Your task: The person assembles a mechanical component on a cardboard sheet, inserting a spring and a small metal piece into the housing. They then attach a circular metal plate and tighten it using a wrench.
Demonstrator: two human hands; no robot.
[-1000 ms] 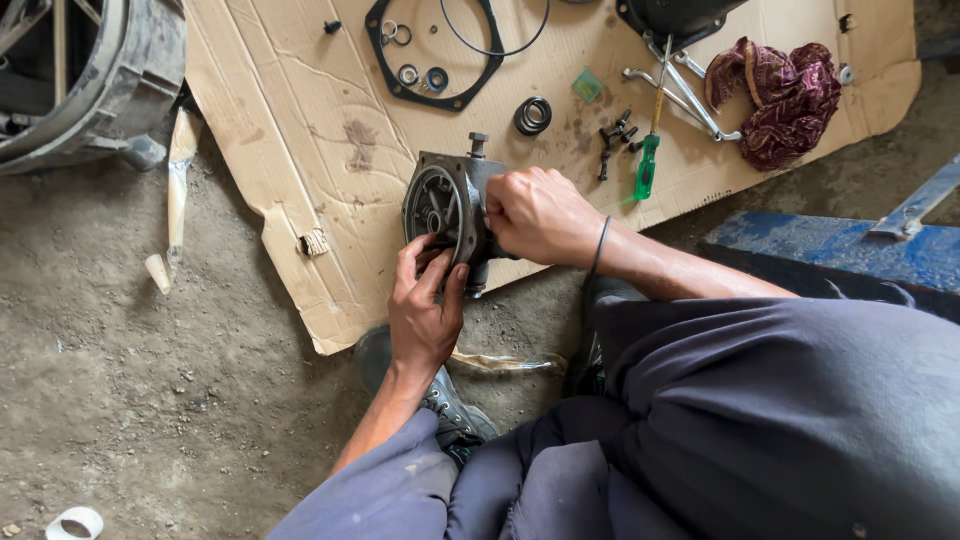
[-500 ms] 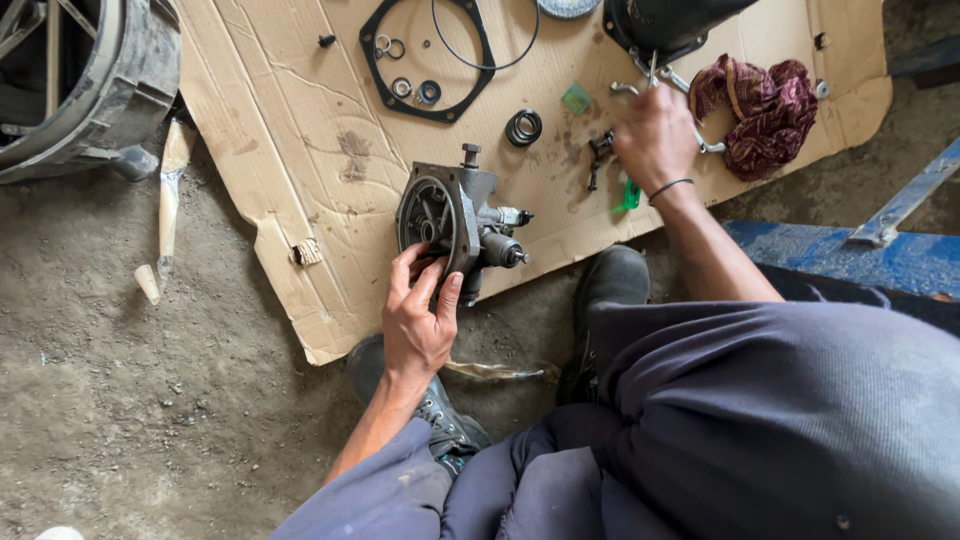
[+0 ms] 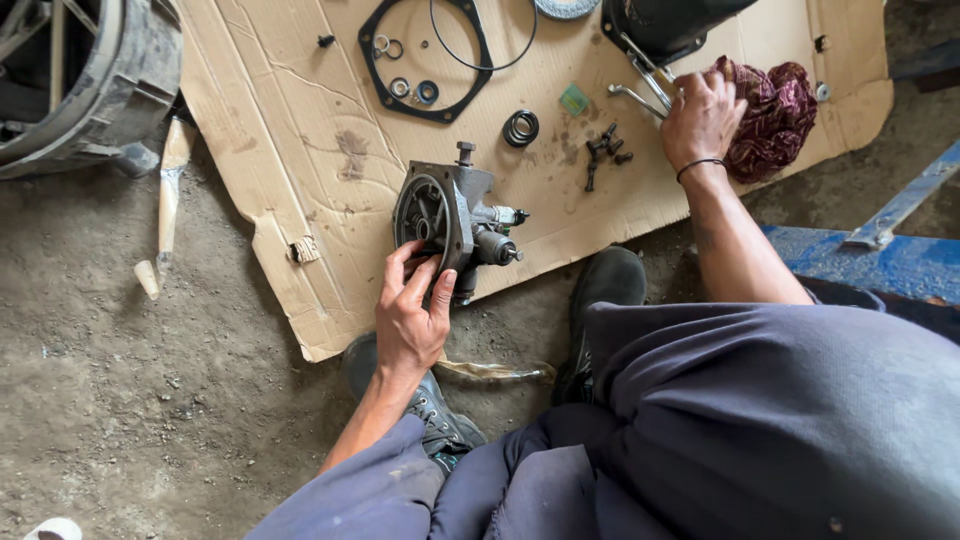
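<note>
A grey metal pump housing (image 3: 450,215) stands on its edge on a sheet of cardboard (image 3: 290,130). My left hand (image 3: 410,315) holds its lower rim, fingers wrapped on the round face. My right hand (image 3: 702,115) is stretched far to the upper right, resting on a dark red rag (image 3: 775,115) beside some metal wrenches (image 3: 640,85); whether it grips anything there is unclear. A black wristband sits on that wrist.
On the cardboard lie a black gasket (image 3: 425,55) with small rings, a thin O-ring, a black seal (image 3: 520,128), small bolts (image 3: 603,155) and a black container (image 3: 665,25). A wheel housing (image 3: 80,90) sits top left, a blue metal frame (image 3: 880,255) right.
My right hand left the pump housing and travelled up and right, past the bolts, to the rag and wrenches. My left hand stayed on the housing.
</note>
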